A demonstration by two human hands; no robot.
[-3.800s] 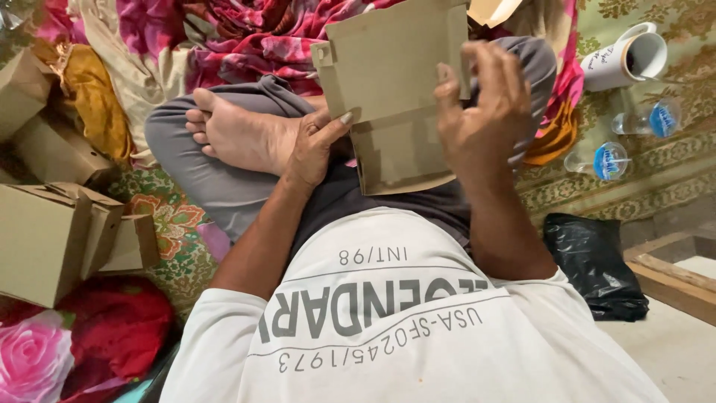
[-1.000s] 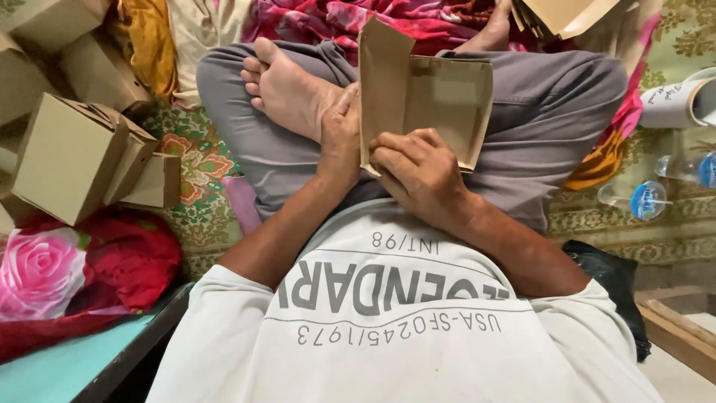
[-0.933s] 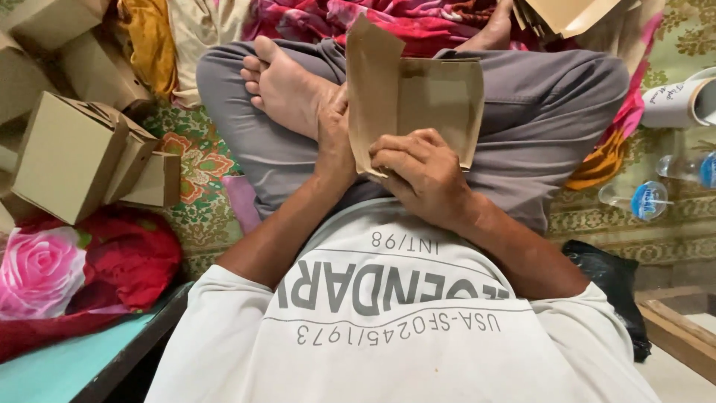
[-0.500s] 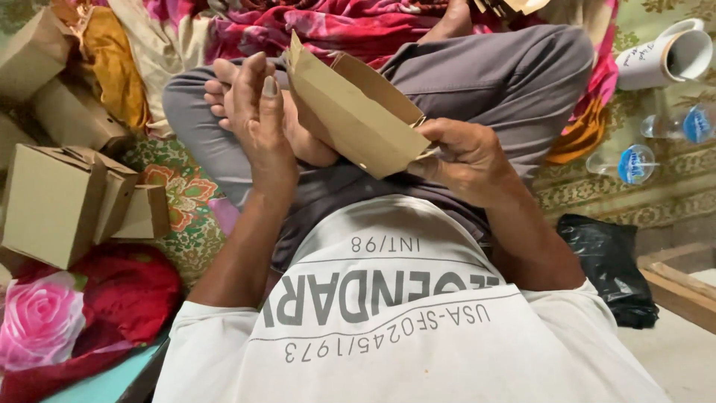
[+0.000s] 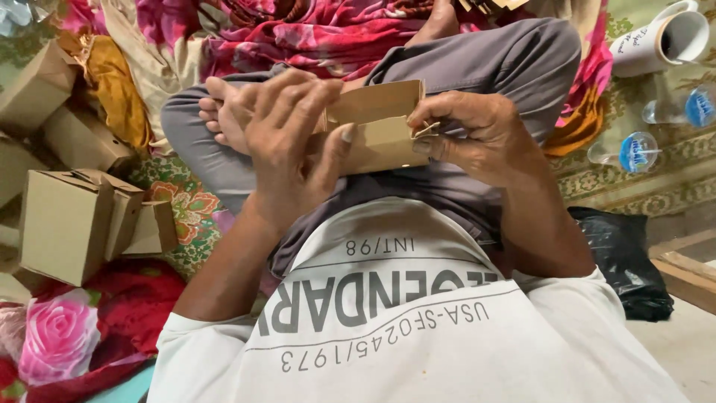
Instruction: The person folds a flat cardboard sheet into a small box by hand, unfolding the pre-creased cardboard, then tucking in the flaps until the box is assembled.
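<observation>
Over floral bedding (image 5: 313, 37), both hands, left hand (image 5: 287, 142) and right hand (image 5: 470, 134), around a cardboard box (image 5: 377, 127).

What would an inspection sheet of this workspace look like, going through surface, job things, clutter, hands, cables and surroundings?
Surface: patterned floor covering; work is done over the person's crossed legs.
Job's things: brown cardboard box, partly folded, held in the air between both hands.
Clutter: folded cardboard boxes stacked at the left; black plastic bag at the right.
Hands: left hand covers the box's left end; right hand pinches a flap at its right end.
Cables: nothing seen.
Surroundings: white mug on its side, two clear bottles, floral cloth.
</observation>
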